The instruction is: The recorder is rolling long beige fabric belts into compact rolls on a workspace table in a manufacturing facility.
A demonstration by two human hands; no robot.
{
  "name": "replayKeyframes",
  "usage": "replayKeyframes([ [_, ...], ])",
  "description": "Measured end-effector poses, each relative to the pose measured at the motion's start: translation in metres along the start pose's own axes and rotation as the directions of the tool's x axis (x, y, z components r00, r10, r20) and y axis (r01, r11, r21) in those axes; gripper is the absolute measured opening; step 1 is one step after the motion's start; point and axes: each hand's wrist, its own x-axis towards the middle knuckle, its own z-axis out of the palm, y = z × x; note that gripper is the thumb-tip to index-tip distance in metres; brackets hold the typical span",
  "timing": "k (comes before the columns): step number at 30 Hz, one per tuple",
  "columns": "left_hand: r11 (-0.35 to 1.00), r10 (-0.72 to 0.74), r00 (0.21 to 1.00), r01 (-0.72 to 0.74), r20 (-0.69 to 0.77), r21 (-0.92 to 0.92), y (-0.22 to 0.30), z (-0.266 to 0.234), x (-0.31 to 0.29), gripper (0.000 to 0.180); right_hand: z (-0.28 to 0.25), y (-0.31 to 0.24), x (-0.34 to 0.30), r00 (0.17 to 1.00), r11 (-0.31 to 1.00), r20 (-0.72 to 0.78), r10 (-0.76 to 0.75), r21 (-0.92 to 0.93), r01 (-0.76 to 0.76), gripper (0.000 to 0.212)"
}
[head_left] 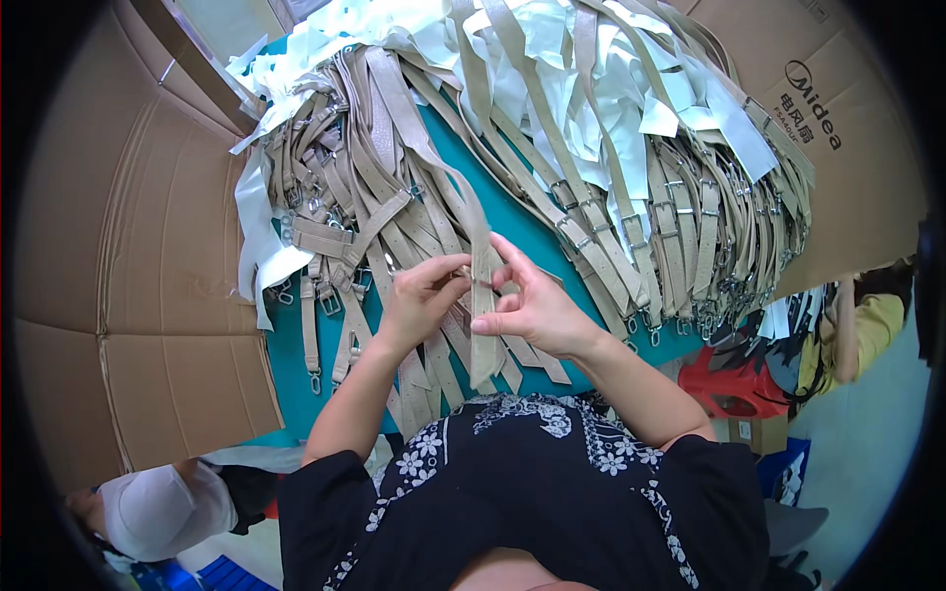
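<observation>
Beige strap [482, 345] pinched between left hand [422, 307] and right hand [540, 310]

Nearest is the person's black top [512, 483], patterned with white flowers. Just beyond it, both hands meet at the middle of the near edge of a teal table [293, 340]. The left hand is drawn narrow, its thumb and fingertips together at the strap's left side; the right hand grips from the other side, thumb pressed on the strap's face and index finger pointing up along it. (Any small part between the fingertips is too hidden to tell.) The strap's lower end hangs toward the near edge, while its upper length curves away toward the table's far left corner.

Past the hands, a left heap of straps [379, 133] covers the table's left side, with metal buckles and clips at its left and loose ends reaching the near edge. A right heap of straps [680, 231], thick with buckles, fills the right side. White sheets [537, 49] lie along the far edge, partly under the straps.

Brown cardboard [177, 227] stands at the left edge, and another cardboard panel [838, 187] at the right. Off the near right corner are a red plastic item [729, 376] and a co-worker in yellow [882, 330].
</observation>
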Motion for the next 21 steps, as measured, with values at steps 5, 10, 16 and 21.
replayKeyframes([
  [5, 0.981, -0.112, 0.993, 0.105, -0.036, -0.163, -0.002, -0.004, 0.008, 0.021, -0.019, 0.010, -0.008, 0.931, 0.871, 0.330, 0.157, 0.398, -0.288, 0.100],
  [10, 0.994, -0.018, 0.998, 0.024, -0.059, 0.108, 0.032, 0.003, 0.007, 0.014, -0.028, 0.007, 0.003, 0.950, 0.786, 0.202, 0.237, 0.535, -0.310, 0.057],
  [16, 0.949, -0.106, 0.990, 0.128, -0.088, 0.288, 0.046, -0.001, 0.013, 0.018, -0.047, 0.037, 0.023, 0.899, 0.606, 0.437, 0.021, 0.710, -0.359, 0.031],
  [21, 0.917, -0.127, 0.988, 0.150, -0.087, 0.369, 0.058, -0.006, 0.015, 0.022, -0.045, 0.035, 0.022, 0.895, 0.372, 0.434, 0.102, 0.818, -0.439, 0.034],
])
